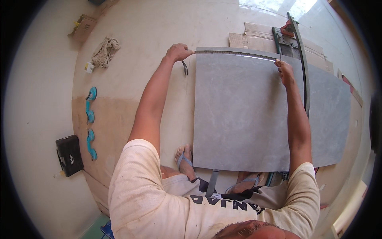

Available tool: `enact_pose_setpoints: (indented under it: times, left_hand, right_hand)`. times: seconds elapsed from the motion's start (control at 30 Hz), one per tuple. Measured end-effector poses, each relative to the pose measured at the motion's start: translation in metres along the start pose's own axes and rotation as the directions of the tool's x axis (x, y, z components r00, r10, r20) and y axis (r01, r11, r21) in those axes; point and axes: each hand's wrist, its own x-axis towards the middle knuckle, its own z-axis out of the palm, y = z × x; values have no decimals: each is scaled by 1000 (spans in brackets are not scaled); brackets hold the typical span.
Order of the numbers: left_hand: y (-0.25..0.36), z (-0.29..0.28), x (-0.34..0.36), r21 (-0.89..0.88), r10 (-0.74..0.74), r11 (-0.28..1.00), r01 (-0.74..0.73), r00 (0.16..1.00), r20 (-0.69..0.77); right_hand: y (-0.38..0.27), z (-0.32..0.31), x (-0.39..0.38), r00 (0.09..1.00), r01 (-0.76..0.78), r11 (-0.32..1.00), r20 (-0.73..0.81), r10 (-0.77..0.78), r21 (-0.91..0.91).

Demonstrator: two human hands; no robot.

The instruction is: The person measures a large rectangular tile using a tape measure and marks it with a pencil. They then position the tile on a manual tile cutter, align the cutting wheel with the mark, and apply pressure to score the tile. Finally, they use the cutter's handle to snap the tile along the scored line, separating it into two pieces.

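Note:
A large grey tile (238,111) lies flat in front of me. The blade of a tape measure (234,53) stretches across it, close to its far edge. At the tile's far left corner my left hand (179,52) is closed on one end of the tape measure, and a dark strap (185,68) hangs below that hand. My right hand (285,72) is closed above the tile, its fingertips at the right end of the blade. Something thin and dark shows at those fingertips, too small to name.
A tile cutter's long dark rail (304,67) crosses over the tile on the right. Cardboard (258,38) lies beyond it. On the left are teal suction lifters (90,115), a black tool case (69,155), a crumpled cloth (105,52) and a cardboard box (84,28). My sandalled foot (185,161) stands beside the tile.

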Motion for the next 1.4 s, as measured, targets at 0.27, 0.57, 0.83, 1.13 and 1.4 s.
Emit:
enact_pose_setpoints:
  times: [0.27, 0.57, 0.83, 1.13, 1.4]
  left_hand:
    - [0, 19, 25, -34, 1, 999, 1, 998, 61]
    - [-5, 17, 34, -16, 69, 998, -68, 997, 32]
    - [-10, 19, 34, -42, 74, 996, -73, 997, 23]
    - [4, 7, 33, -2, 7, 1000, -7, 991, 134]
    - [-8, 7, 36, -44, -20, 999, 26, 990, 136]
  right_hand:
    - [23, 1, 36, 986, 68, 994, -144, -79, -80]
    - [30, 4, 47, 960, 207, 978, -189, -207, -23]
    - [28, 12, 35, 862, 362, 831, -187, -471, -422]
    - [32, 12, 31, 796, 383, 691, -160, -584, -613]
    - [28, 17, 29, 808, 381, 646, -101, -580, -661]
